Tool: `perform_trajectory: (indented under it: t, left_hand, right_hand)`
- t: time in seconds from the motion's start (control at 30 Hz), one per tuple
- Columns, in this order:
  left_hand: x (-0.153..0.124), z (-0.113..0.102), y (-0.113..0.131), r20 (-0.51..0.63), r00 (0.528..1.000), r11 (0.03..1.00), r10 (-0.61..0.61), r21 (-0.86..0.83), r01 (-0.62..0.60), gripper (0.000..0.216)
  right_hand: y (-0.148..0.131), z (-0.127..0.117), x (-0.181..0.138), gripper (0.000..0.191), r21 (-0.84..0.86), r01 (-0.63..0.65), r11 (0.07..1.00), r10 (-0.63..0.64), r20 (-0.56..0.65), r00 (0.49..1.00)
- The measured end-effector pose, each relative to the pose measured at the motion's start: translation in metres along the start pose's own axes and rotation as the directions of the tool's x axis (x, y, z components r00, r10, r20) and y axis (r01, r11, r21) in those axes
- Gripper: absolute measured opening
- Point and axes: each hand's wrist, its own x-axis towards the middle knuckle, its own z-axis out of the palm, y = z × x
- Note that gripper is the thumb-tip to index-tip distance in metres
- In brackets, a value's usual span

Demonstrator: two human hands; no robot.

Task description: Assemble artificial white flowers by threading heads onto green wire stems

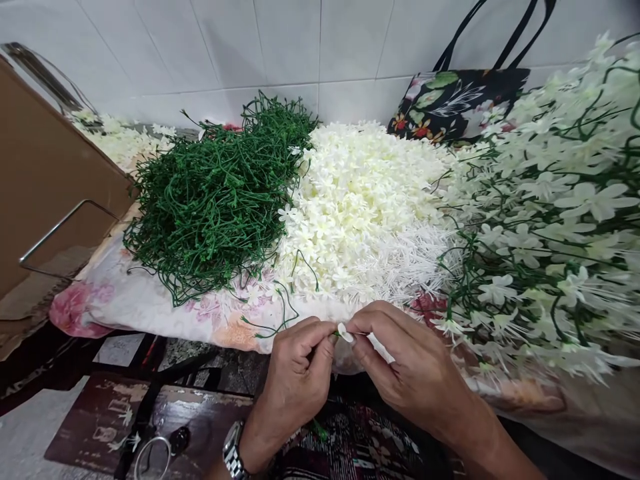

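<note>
Close together at the near edge of the cloth, both hands meet over one small flower. My left hand point(303, 360) pinches a green artificial stem by its tip. In my right hand point(400, 350), thumb and forefinger close on a white artificial flower point(345, 332), which touches the stem's tip. Beyond the hands lies a heap of white flower heads point(360, 187), with a patch of thin white stamens point(405, 263) in front of it. A tangled pile of green stems point(215, 193) sits to the left. Loose stems point(285, 310) rest just past my left hand.
Assembled white flowers on stems point(540, 247) are massed at the right. A floral black bag point(460, 103) leans on the tiled wall point(285, 47). At left stands a cardboard box point(50, 180). Below the floral cloth point(150, 307) is a dark wooden stool point(200, 413).
</note>
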Motion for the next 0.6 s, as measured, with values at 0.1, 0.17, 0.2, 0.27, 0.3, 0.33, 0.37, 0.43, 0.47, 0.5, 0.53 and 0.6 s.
perform_trajectory:
  t: [0.1, 0.17, 0.2, 0.27, 0.3, 0.33, 0.37, 0.43, 0.47, 0.5, 0.53, 0.6]
  left_hand:
    - [0.001, 0.003, -0.002, 0.042, 0.999, 1.000, -0.021, 0.014, 0.020, 0.024]
    - [0.001, 0.005, -0.003, 0.060, 0.998, 1.000, -0.024, 0.008, 0.024, 0.025]
    - [0.002, 0.006, -0.004, 0.064, 0.998, 1.000, -0.022, 0.005, 0.022, 0.025]
    - [0.002, 0.007, -0.005, 0.069, 0.997, 1.000, -0.020, 0.003, 0.020, 0.025]
    - [0.003, 0.008, -0.006, 0.070, 0.997, 1.000, -0.022, 0.003, 0.022, 0.025]
    - [0.003, 0.008, -0.006, 0.071, 0.997, 1.000, -0.025, 0.002, 0.025, 0.025]
    - [0.003, 0.008, -0.006, 0.073, 0.997, 1.000, -0.026, -0.001, 0.026, 0.025]
    - [0.003, 0.009, -0.007, 0.070, 0.997, 1.000, -0.023, -0.007, 0.024, 0.025]
    - [0.003, 0.009, -0.006, 0.066, 0.998, 1.000, -0.021, -0.009, 0.022, 0.025]
    - [0.003, 0.009, -0.006, 0.060, 0.998, 1.000, -0.020, -0.007, 0.021, 0.025]
    - [0.003, 0.009, -0.006, 0.052, 0.998, 1.000, -0.021, -0.002, 0.021, 0.026]
    - [0.003, 0.010, -0.006, 0.035, 0.999, 1.000, -0.029, 0.008, 0.029, 0.027]
  right_hand:
    - [0.004, 0.003, -0.002, 0.013, 0.038, -0.031, 0.999, 0.030, 0.017, 0.999]
    - [0.007, 0.006, -0.004, 0.013, 0.067, -0.044, 0.997, 0.044, 0.010, 0.999]
    - [0.008, 0.007, -0.005, 0.013, 0.078, -0.047, 0.996, 0.047, 0.003, 0.999]
    - [0.010, 0.010, -0.005, 0.013, 0.091, -0.046, 0.995, 0.047, -0.007, 0.999]
    - [0.011, 0.011, -0.005, 0.013, 0.094, -0.041, 0.995, 0.042, -0.013, 0.999]
    - [0.011, 0.012, -0.005, 0.013, 0.096, -0.035, 0.995, 0.037, -0.018, 0.999]
    - [0.011, 0.012, -0.004, 0.012, 0.098, -0.031, 0.995, 0.033, -0.021, 0.999]
    - [0.012, 0.014, -0.004, 0.012, 0.105, -0.029, 0.994, 0.032, -0.028, 0.999]
    - [0.012, 0.015, -0.005, 0.012, 0.109, -0.034, 0.993, 0.037, -0.028, 0.999]
    - [0.012, 0.016, -0.005, 0.012, 0.111, -0.040, 0.993, 0.043, -0.028, 0.999]
    - [0.013, 0.016, -0.005, 0.011, 0.113, -0.046, 0.993, 0.049, -0.028, 0.998]
    - [0.013, 0.018, -0.006, 0.010, 0.109, -0.055, 0.992, 0.058, -0.029, 0.998]
